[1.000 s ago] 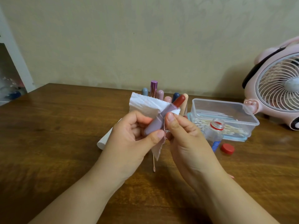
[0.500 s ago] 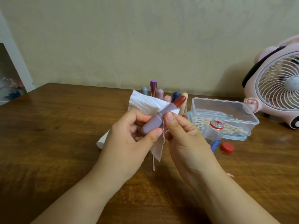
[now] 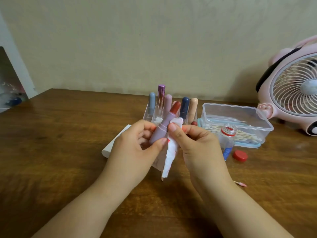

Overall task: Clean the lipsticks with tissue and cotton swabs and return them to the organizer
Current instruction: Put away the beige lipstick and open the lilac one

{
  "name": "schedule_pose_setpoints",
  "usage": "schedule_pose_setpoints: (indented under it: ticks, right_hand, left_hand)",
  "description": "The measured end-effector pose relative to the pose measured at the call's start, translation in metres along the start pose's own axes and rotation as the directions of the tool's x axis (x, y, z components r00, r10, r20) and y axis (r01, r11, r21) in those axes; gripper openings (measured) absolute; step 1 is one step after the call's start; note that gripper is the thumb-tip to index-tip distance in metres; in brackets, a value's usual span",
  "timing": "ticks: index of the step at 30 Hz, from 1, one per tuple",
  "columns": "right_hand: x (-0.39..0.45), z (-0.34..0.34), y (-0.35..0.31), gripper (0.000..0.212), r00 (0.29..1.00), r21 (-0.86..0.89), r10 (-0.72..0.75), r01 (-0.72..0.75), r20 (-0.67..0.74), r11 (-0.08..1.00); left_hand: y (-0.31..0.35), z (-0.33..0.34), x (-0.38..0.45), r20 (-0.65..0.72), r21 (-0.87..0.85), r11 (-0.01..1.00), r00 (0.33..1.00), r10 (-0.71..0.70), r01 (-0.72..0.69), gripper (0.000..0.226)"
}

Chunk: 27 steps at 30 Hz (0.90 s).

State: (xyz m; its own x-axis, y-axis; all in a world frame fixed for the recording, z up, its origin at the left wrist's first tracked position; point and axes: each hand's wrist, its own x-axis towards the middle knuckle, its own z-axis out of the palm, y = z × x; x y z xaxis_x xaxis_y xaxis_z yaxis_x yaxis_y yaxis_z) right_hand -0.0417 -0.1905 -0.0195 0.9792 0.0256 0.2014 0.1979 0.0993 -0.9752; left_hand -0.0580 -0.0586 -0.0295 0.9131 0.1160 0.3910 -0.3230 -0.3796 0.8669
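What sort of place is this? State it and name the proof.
Likely a home room: a brown wooden table against a plain beige wall, a pink animal-shaped desk fan, a clear acrylic lipstick organizer.

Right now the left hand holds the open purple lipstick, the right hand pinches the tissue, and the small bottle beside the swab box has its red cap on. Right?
Not quite. The head view shows the small bottle uncapped; its red cap lies on the table beside it. The rest holds: left hand holds the purple lipstick, right hand pinches the tissue.

No legible text, brand or no. anywhere. Small bottle (image 3: 226, 141) near right edge of tabletop (image 3: 51, 152) carries a blue label, print too blurred to read. Lipsticks in organizer (image 3: 171, 114): no markings made out.
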Motion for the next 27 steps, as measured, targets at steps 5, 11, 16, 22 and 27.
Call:
schedule_pose_setpoints:
  ticks: [5,11,16,22,27]
  right_hand:
    - [0.005,-0.010,-0.004,0.020,0.994,-0.317,-0.088,0.063,-0.065,0.946]
    - [0.018,-0.026,-0.004,0.013,0.983,-0.737,-0.182,0.106,-0.023,0.667]
    - [0.021,-0.025,0.004,0.021,0.991,-0.823,-0.118,0.114,0.058,0.556]
    - [0.024,-0.026,0.008,0.018,0.989,-0.846,-0.113,0.139,0.094,0.515]
    - [0.024,-0.025,0.010,0.013,0.993,-0.835,-0.064,0.122,0.104,0.536]
  left_hand:
    - [-0.012,-0.004,0.009,-0.032,-0.106,0.985,0.990,-0.138,0.133,0.021]
    - [-0.029,-0.010,0.019,-0.094,0.061,0.978,0.977,-0.192,0.199,0.006]
    - [-0.039,-0.004,0.021,-0.083,0.257,0.954,0.987,-0.140,0.157,0.005]
    - [-0.035,-0.001,0.021,-0.042,0.385,0.905,0.983,-0.179,0.181,0.013]
    - [-0.032,-0.001,0.021,-0.033,0.430,0.885,0.983,-0.183,0.180,0.012]
